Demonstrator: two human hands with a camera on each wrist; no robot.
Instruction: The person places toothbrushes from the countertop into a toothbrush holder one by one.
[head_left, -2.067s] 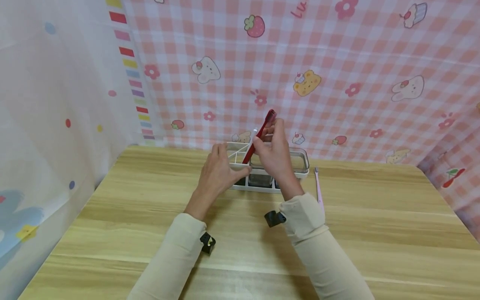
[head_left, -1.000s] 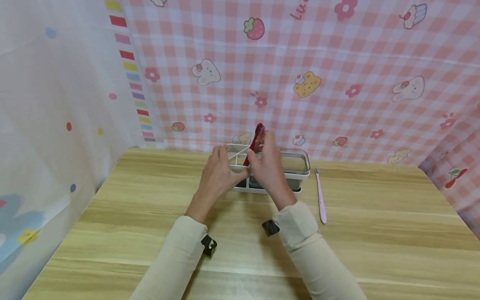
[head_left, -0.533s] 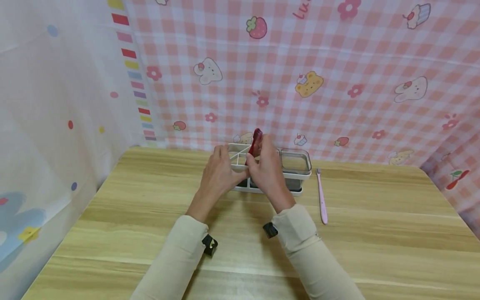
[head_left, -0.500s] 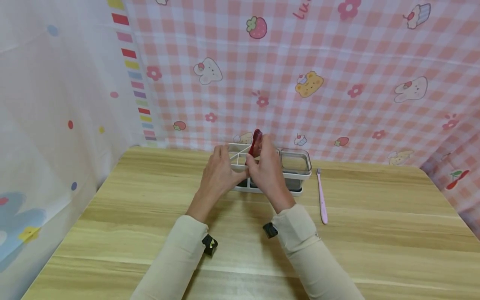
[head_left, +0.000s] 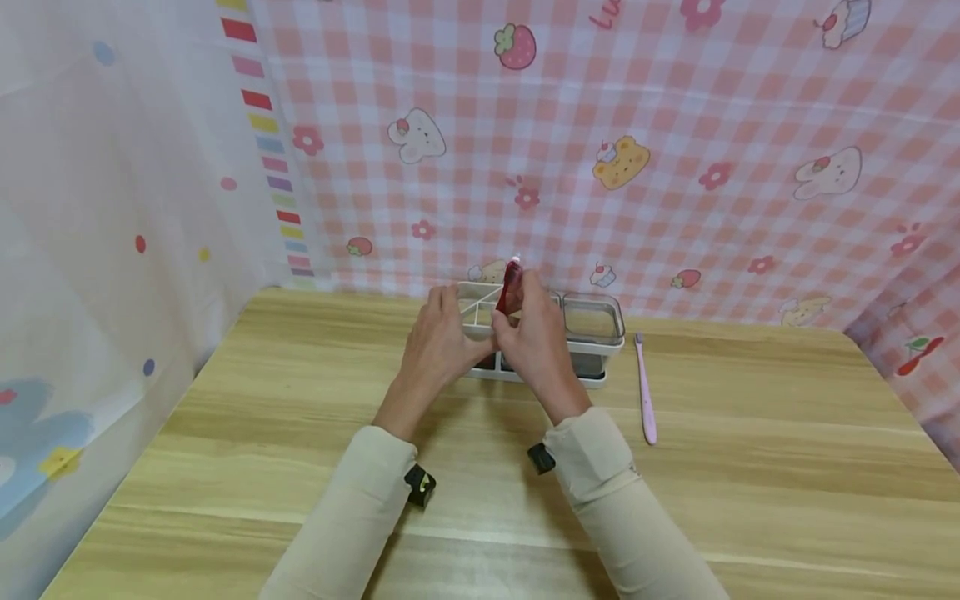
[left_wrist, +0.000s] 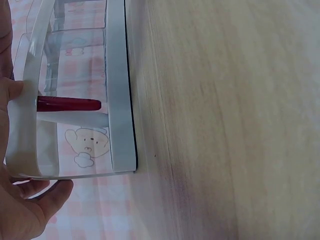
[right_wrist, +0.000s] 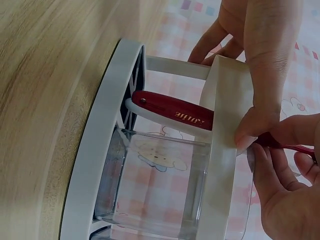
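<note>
A white toothbrush holder point(head_left: 596, 347) with a divided upper rack stands at the back of the table. My left hand point(head_left: 438, 340) grips its left end, thumb at the front and fingers behind. My right hand point(head_left: 536, 337) pinches a red toothbrush point(head_left: 506, 287) near its bristle head, which points up. In the right wrist view, the red handle point(right_wrist: 175, 109) passes down through the rack beside a white toothbrush point(right_wrist: 160, 120). The left wrist view puts the red handle's tip slightly above the base, while the white toothbrush point(left_wrist: 75, 119) reaches down to it.
Clear cups point(head_left: 592, 319) sit in the holder's right part. A pink toothbrush point(head_left: 646, 392) lies on the wooden table point(head_left: 750, 467) to the right. A checked cloth point(head_left: 465, 183) hangs close behind the holder.
My right hand has moved down and left, lowering the red toothbrush deeper into the rack and bringing it more upright. The left hand has kept its hold on the holder.
</note>
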